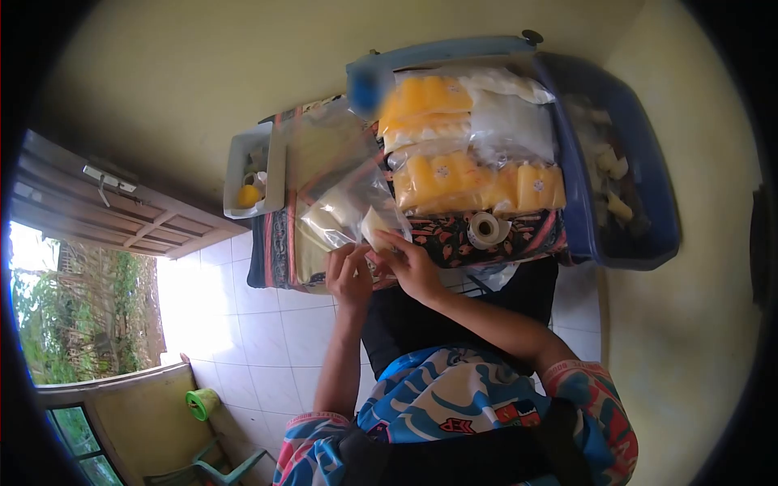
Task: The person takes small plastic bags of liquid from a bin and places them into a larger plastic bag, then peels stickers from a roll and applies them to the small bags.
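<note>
Room: pale yellow wall (pixel 162 73), white tiled floor (pixel 267 324), and a wooden window frame (pixel 121 206) with greenery outside. The wide lens bends all of it.
Surface: a patterned cloth (pixel 519 235) covers the table. Its far side is buried under goods.
Left hand (pixel 348 275): fingers curled closed on the lower edge of the clear bag (pixel 340 178).
Right hand (pixel 413 263): fingertips pinching a pale packet (pixel 374 228) at the bag's lower corner. I cannot tell whether the packet is inside the bag or just against it.
Clear bag: held up over the near edge of the cloth. It has pale lumps inside, too blurred to name.
Yellow packets (pixel 454 182): stacked behind the hands and sealed in plastic.
White packets (pixel 510 121): lying on the yellow ones.
Tape roll (pixel 486 229): on the cloth, just beside the right hand.
Blue tub (pixel 640 146): to the right, its contents dim and unclear.
White tray (pixel 237 174): to the left, holding something yellow (pixel 249 195) and small items that are hard to make out.
Body: a blue printed shirt (pixel 454 397) fills the lower frame, cut off at the bottom edge.
</note>
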`<state>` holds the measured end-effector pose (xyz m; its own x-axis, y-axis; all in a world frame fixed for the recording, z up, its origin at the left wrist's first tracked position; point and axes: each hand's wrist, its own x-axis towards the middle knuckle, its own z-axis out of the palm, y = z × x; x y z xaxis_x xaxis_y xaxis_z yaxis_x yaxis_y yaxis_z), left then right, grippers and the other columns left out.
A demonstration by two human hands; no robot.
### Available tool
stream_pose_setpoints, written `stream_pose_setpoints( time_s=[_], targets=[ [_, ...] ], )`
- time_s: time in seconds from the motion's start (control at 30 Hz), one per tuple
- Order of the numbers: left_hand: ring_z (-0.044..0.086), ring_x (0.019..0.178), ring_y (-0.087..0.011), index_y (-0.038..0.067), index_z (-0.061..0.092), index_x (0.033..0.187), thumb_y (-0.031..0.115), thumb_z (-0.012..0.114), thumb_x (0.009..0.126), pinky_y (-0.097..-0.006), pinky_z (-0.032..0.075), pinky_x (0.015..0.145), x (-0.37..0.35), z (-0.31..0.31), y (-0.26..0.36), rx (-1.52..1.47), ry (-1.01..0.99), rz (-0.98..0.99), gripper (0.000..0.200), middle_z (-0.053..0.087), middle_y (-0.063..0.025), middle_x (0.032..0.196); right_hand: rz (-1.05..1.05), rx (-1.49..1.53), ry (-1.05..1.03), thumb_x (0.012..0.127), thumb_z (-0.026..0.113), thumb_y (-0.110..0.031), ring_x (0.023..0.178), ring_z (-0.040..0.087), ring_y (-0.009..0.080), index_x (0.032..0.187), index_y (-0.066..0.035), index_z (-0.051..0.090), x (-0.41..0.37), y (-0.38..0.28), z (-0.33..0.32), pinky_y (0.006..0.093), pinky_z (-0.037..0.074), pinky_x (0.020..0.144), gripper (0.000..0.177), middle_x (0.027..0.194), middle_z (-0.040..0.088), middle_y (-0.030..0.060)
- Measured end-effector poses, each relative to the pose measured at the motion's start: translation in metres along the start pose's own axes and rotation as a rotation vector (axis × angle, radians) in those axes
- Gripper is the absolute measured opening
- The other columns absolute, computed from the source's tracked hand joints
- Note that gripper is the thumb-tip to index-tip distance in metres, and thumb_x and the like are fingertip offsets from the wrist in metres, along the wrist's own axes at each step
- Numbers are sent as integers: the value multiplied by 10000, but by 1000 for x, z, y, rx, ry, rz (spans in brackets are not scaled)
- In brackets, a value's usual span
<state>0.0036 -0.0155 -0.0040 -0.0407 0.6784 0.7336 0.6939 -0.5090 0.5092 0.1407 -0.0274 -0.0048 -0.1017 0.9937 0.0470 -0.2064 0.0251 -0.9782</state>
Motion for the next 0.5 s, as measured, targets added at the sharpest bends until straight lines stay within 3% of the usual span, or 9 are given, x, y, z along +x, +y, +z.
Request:
stream_pose_setpoints(
  time_s=[0.07, 0.1, 0.23, 0.3, 0.4, 0.5],
  targets=[
    [619, 787, -270, 89, 698, 891, -63, 678, 720, -380, 490, 689, 0, -1, 0, -23, -8, -1, 229, 654, -88, 868, 62, 208, 45, 995, 543, -82, 679, 625, 51, 1333, -19, 548, 12, 14, 12, 206, 520, 587, 344, 926, 654, 73],
    [618, 783, -264, 96, 703, 890, -65, 681, 707, -374, 487, 691, 0, 0, 0, -37, -2, -1, 244, 655, -84, 872, 99, 178, 67, 990, 547, -98, 769, 659, 127, 1365, -18, 521, 19, 22, 14, 260, 538, 652, 384, 986, 645, 125],
    [616, 794, -254, 100, 704, 889, -65, 684, 692, -366, 468, 705, -4, -1, -2, -51, -24, 23, 258, 657, -71, 877, -185, -253, 223, 958, 572, -123, 878, 643, 294, 1339, 8, 498, 55, 42, 20, 387, 505, 799, 409, 976, 627, 189],
    [615, 802, -250, 101, 704, 884, -70, 681, 683, -366, 458, 715, -5, -4, -2, -52, -41, 11, 265, 658, -65, 879, -425, -402, 355, 940, 584, -134, 908, 615, 366, 1307, 20, 495, 72, 44, 24, 437, 468, 859, 408, 982, 623, 219],
    [613, 813, -252, 104, 704, 880, -77, 675, 670, -374, 449, 725, -9, -5, -5, -66, -52, 20, 278, 656, -62, 878, -465, -508, 387, 934, 585, -126, 879, 592, 399, 1273, 21, 487, 93, 60, 23, 448, 456, 859, 383, 973, 626, 229],
    [612, 796, -270, 90, 686, 838, -100, 669, 697, -370, 469, 718, -10, -7, -5, -56, -63, 17, 237, 652, -83, 857, -382, -616, 253, 948, 569, -163, 911, 598, 409, 1230, 28, 531, 94, 49, 17, 448, 459, 877, 343, 978, 629, 238]
  ],
)
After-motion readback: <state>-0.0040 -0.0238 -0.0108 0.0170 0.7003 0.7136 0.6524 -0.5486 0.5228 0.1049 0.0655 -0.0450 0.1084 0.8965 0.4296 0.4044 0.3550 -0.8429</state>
